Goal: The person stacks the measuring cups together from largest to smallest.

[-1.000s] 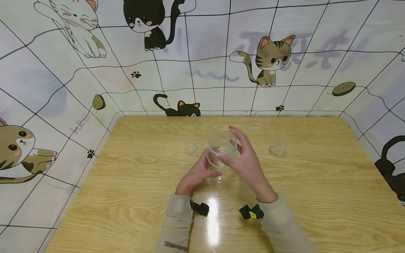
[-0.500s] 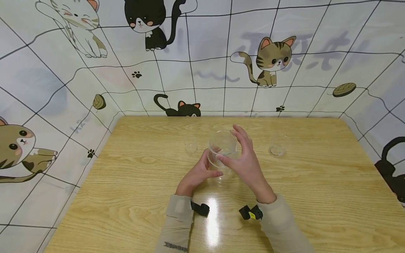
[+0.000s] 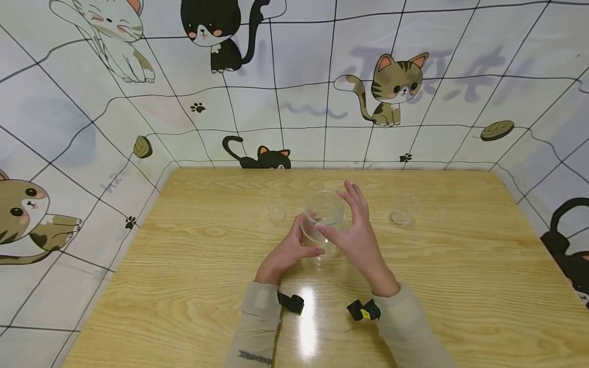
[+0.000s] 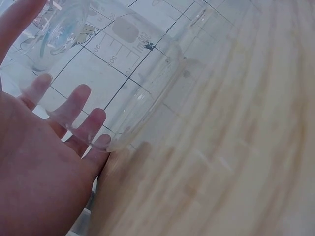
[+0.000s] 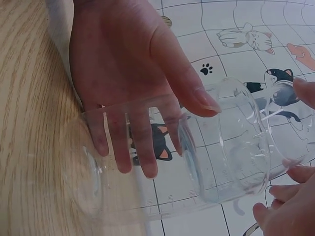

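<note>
Two clear beakers stand nested near the middle of the table. The upper beaker (image 3: 325, 200) has its base inside the lower beaker (image 3: 309, 236), which bears printed graduation marks in the left wrist view. My left hand (image 3: 286, 255) grips the lower beaker, thumb in front; in the left wrist view its fingers (image 4: 78, 103) show through the glass. Round the upper beaker's right side is my right hand (image 3: 361, 243), thumb on the near side and a fingertip at the rim. In the right wrist view only parts of this hand (image 5: 293, 211) appear at the right edge.
A small clear glass vessel (image 3: 277, 214) stands to the left of the beakers, and another clear vessel (image 3: 400, 218) stands to their right. The wooden table (image 3: 460, 266) meets a cat-patterned wall covering (image 3: 303, 110) at the back and sides.
My right hand's upper fingers have spread a little to the right, away from the upper beaker's far rim, while the thumb stays put. The left hand and lower beaker hardly move.
</note>
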`<state>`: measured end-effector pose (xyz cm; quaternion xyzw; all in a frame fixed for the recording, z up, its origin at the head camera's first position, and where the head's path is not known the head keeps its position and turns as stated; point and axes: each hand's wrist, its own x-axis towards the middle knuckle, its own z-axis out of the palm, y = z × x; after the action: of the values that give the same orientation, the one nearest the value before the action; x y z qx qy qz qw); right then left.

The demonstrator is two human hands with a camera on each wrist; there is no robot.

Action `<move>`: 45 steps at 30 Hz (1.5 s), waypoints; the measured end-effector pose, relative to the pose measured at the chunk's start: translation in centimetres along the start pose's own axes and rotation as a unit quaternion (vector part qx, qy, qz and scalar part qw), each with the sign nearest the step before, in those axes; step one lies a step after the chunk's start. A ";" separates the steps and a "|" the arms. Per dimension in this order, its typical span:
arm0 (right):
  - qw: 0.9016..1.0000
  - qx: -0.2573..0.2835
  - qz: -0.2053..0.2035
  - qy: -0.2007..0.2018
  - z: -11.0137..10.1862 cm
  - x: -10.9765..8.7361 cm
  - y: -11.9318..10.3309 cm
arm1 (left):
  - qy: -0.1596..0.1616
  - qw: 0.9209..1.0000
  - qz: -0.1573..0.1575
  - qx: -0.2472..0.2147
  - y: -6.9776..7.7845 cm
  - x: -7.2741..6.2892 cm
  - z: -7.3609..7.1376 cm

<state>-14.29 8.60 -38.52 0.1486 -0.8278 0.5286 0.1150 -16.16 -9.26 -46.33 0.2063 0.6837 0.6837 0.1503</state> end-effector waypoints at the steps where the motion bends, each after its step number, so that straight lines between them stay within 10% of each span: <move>1: 1.000 0.002 0.001 0.001 0.0 0.0 0.1 | -0.002 1.000 -0.002 0.000 0.4 -0.1 0.1; 7: 1.000 0.011 0.008 0.003 0.2 -0.1 0.2 | -0.002 1.000 -0.017 0.008 1.3 -0.3 0.2; 16: 1.000 -0.002 0.012 0.004 0.4 -0.3 0.4 | 0.014 1.000 -0.012 0.023 -1.2 0.3 -0.2; 27: 1.000 -0.010 0.013 0.006 0.4 -0.8 0.6 | -0.002 0.999 -0.028 0.016 1.5 -0.4 0.2; 45: 1.000 0.009 0.023 0.006 0.9 -1.2 1.6 | -0.007 0.999 -0.013 0.036 1.7 -0.2 0.4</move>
<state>-13.79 8.57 -40.69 0.1278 -0.8253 0.5396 0.1064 -15.63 -9.09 -44.68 0.2074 0.7094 0.6551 0.1565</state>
